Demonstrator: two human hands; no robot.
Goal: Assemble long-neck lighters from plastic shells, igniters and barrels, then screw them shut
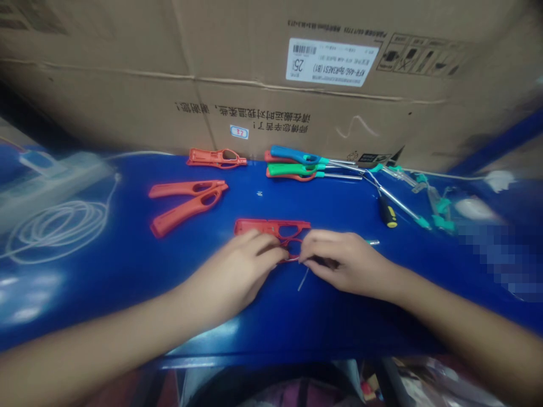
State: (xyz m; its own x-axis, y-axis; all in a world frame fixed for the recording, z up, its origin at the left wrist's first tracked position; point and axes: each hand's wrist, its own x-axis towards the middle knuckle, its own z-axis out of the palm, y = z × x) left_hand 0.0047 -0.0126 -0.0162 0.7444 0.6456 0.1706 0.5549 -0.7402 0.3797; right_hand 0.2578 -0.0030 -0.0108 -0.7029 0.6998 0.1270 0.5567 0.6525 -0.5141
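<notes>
A carton stood along the back edge of the blue surface, its upside-down label reading KFR-46G/BpR3AES1 (B1). Midway between front and back edges, my left hand gripped a red casing, mostly hidden by my fingers; my right hand pinched at its end, on what I couldn't tell. Four lighters, overlapping, lay by the back edge, three red shells to their left, another shell just beyond my hands. One screwdriver lay right of the lighters.

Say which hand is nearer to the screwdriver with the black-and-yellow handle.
Right. The right hand is in front of the screwdriver and a little to its left; the left hand is clearly farther left, beyond the right hand.
</notes>
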